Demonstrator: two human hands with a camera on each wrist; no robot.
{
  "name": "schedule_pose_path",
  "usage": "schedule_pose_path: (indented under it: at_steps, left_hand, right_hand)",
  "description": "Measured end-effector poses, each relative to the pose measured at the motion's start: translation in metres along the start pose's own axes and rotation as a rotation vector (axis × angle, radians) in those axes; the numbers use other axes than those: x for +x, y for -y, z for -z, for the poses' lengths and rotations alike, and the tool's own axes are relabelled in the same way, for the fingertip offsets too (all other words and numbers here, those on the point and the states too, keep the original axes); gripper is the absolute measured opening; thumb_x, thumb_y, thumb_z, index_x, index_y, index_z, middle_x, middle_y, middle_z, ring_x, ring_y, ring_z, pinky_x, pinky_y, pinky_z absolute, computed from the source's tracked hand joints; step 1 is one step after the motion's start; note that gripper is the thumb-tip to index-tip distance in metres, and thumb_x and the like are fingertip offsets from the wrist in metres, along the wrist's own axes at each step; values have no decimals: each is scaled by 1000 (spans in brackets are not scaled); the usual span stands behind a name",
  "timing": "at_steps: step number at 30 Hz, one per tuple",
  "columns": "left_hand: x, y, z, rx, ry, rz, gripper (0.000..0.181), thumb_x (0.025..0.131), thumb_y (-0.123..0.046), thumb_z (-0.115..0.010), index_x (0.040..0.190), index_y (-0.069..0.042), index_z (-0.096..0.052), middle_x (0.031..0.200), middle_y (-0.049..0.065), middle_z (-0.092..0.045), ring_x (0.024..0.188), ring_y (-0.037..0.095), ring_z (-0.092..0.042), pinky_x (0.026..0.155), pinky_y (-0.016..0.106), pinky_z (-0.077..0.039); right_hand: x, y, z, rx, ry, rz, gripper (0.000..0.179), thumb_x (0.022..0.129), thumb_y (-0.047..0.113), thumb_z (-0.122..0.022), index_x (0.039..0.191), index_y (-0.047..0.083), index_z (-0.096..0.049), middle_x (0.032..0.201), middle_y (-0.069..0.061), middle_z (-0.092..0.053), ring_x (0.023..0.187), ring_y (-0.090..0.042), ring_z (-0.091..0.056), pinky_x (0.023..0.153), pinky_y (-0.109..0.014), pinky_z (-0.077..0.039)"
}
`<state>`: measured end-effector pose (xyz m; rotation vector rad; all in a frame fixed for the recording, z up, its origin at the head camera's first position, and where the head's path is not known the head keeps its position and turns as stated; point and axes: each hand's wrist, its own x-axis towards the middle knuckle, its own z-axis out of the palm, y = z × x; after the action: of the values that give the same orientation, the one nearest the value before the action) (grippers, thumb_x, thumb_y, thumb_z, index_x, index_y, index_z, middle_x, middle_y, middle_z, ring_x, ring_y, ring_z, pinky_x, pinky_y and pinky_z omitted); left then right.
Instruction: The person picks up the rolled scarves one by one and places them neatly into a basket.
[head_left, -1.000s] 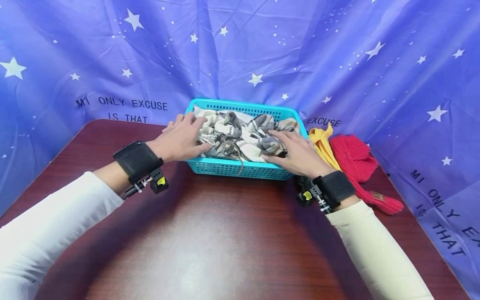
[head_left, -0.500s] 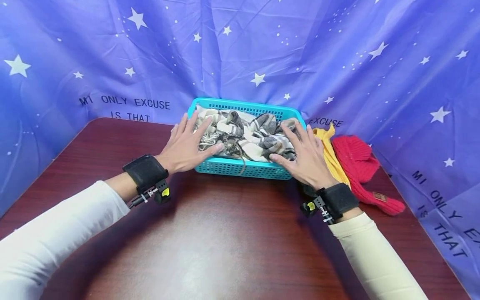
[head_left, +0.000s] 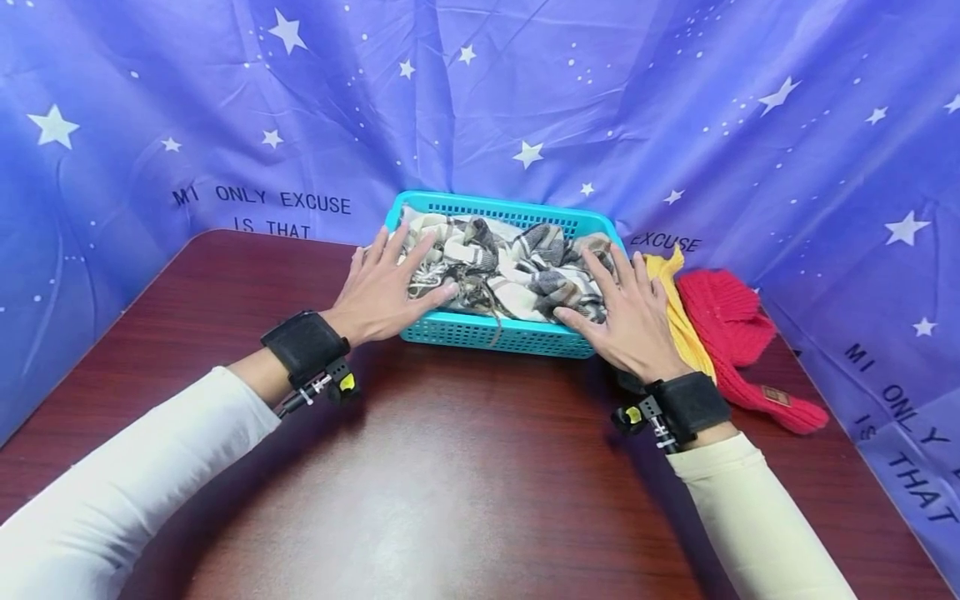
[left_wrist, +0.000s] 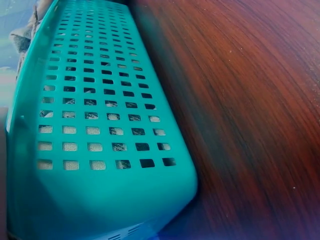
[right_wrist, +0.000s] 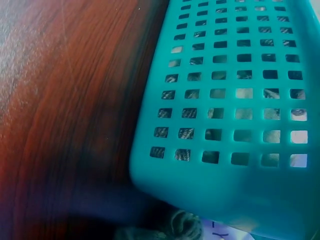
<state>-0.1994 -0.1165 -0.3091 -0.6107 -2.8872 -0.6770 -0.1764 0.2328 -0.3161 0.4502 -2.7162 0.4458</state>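
Note:
A turquoise plastic basket (head_left: pixel 517 336) with square holes stands near the back of the table. Crumpled inside it lies a plaid cloth with fringe, like a scarf (head_left: pixel 517 271), in white, grey and tan. My left hand (head_left: pixel 378 292) is spread over the basket's left end, thumb above the front rim. Over the right end, my right hand (head_left: pixel 637 321) lies with its fingers spread and fairly straight. Neither hand grips anything that shows. Each wrist view has the basket's perforated side (left_wrist: pixel 110 115) close up, cloth showing through the holes; the hands' fingers are out of those views.
Right of the basket lie a yellow cloth (head_left: pixel 686 321) and a red knitted piece (head_left: pixel 723 325) with a small label. Dark knitted material (right_wrist: pixel 185 225) shows beside the basket in the right wrist view. A blue starry curtain (head_left: pixel 480 108) hangs behind the brown table (head_left: pixel 465 467).
My right hand has moved outward from over the cloth to the basket's right end, fingers spreading. The left hand's fingers have straightened. The head view has shifted slightly.

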Motion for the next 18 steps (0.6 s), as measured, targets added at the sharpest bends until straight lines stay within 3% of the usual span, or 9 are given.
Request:
schedule_pose_path:
  at_steps: [18]
  left_hand:
    - [1, 1, -3, 57, 25, 6, 85, 95, -71, -43, 163, -28, -16, 170, 12, 3, 154, 39, 5, 117, 70, -3]
  right_hand:
    - [-2, 1, 1, 3, 36, -8, 93, 89, 73, -55, 162, 25, -25, 168, -16, -15, 153, -45, -5, 113, -75, -8]
